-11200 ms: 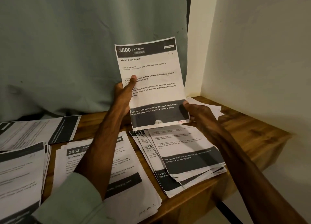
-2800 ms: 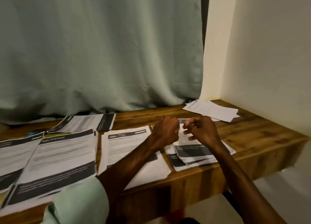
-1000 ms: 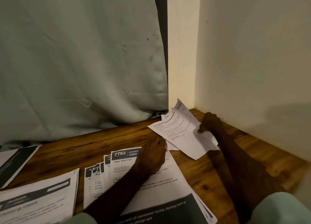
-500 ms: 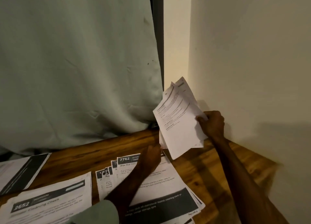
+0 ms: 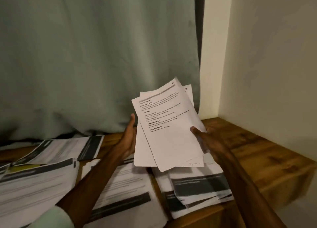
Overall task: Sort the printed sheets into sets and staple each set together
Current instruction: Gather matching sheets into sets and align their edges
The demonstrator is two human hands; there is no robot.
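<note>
1. Behind the wooden table [image 5: 257, 150] hung a pale green curtain [image 5: 85, 56], and a cream wall [image 5: 274, 56] closed the corner on the right.
2. Printed stacks covered most of the tabletop: a left stack [image 5: 34, 185] with dark bands, a middle stack [image 5: 123, 185] partly crossed by the left forearm, a fanned right stack [image 5: 197, 188] lying under the raised hands, and a far sheet [image 5: 68, 149] near the curtain. All were blurred, so their text could not be read.
3. A light green sleeve [image 5: 51, 217] showed at the bottom edge.
4. Above the right stack and clear of the table, the held sheets [image 5: 168, 133] were raised and tilted, their top leaning right. They were a loose, uneven bundle of white pages, with corners of the rear ones showing at the top and left. The front page carried short bold headings over lines of small print, a grey bar at its head, and a handwritten note at the lower right corner.
5. The right hand [image 5: 205, 140] pinched the bundle at its right edge, thumb on the front page and fingers behind it.
6. The left hand [image 5: 127, 138] lay spread beside the left edge, palm toward the paper and thumb straight up; its fingers were hidden behind the pages.
</note>
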